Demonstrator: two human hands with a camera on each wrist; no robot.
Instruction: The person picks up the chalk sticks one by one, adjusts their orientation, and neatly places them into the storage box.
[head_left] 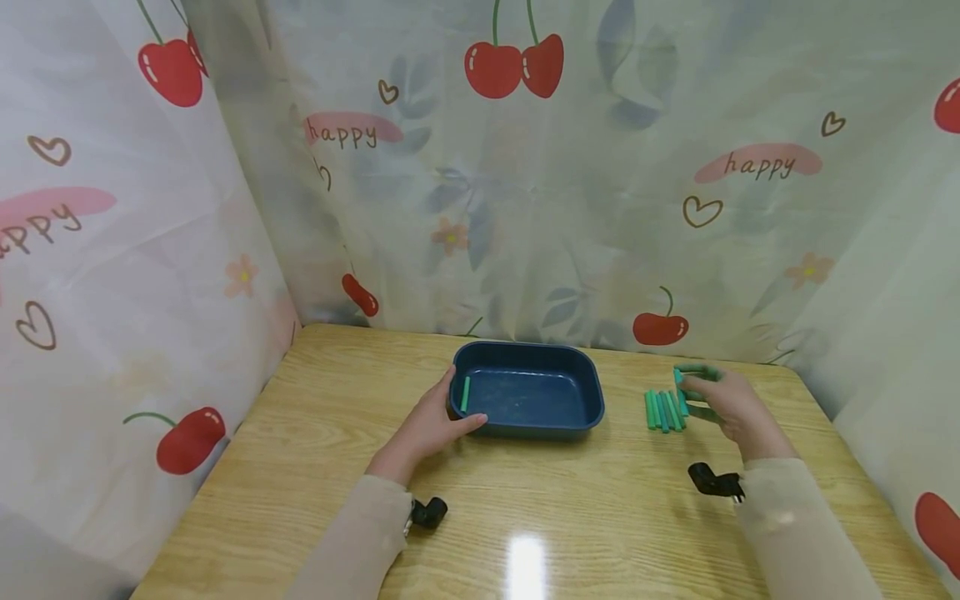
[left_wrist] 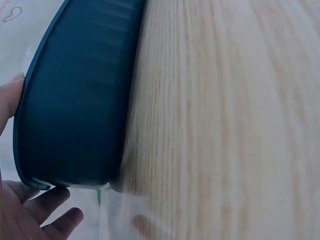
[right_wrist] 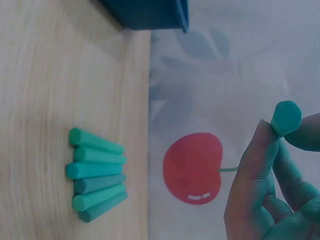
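My left hand (head_left: 429,423) holds the left front corner of a dark blue rectangular basin (head_left: 528,432), thumb along the front rim and fingers at the left side. In the left wrist view the outer wall of this basin (left_wrist: 75,105) fills the left part. A green chalk stick (head_left: 466,394) lies inside against the left wall. My right hand (head_left: 735,410) pinches another green chalk stick (right_wrist: 286,118) between thumb and fingers, raised above the table. Beside it, several chalk sticks (right_wrist: 97,170) in shades of green lie in a row; the fingers look tinted green.
The light wooden table (head_left: 570,508) runs back to a hanging cloth (head_left: 525,208) printed with cherries, hearts and the word happy. Cloth also stands along the left and right sides. The basin sits at the table's far middle, the chalk row to its right.
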